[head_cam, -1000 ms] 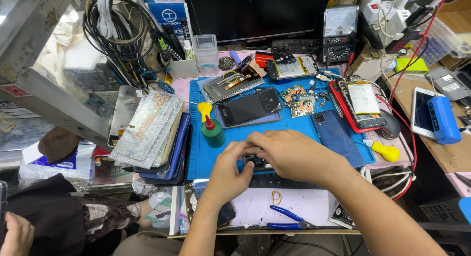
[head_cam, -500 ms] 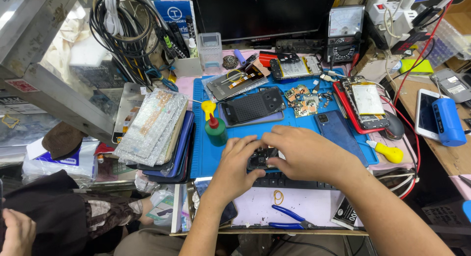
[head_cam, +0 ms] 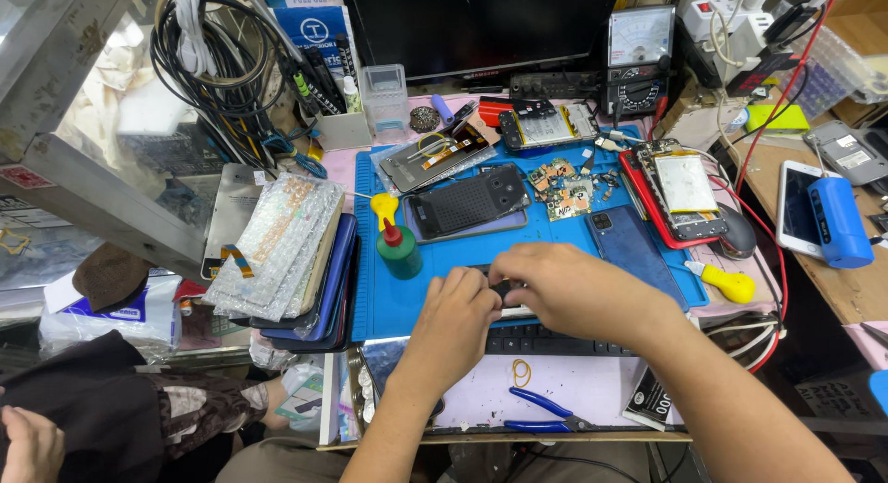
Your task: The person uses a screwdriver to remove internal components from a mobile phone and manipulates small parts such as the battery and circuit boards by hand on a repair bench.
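Working over a blue rubber repair mat (head_cam: 444,289) on a crowded worktop (head_cam: 573,390), a person brings both hands together at the mat's near edge. The left hand (head_cam: 458,316) and the right hand (head_cam: 564,289) close around a small dark flat device (head_cam: 504,287), fingertips pinching it from either side, probably to steady it while a part is pressed or pried. Most of the device is hidden under the fingers; what shows suggests its long axis runs left to right, parallel to the mat's front edge, but which end is which cannot be told.

Just left of the hands stands a green squeeze bottle with a red nozzle (head_cam: 400,252), upright and within easy reach. Behind it lies a dark phone back cover (head_cam: 467,203), and to the right a dark blue phone (head_cam: 634,247), both flat on the mat. Blue-handled pliers (head_cam: 546,414) rest near the worktop's front edge, beside a black keyboard (head_cam: 546,340).
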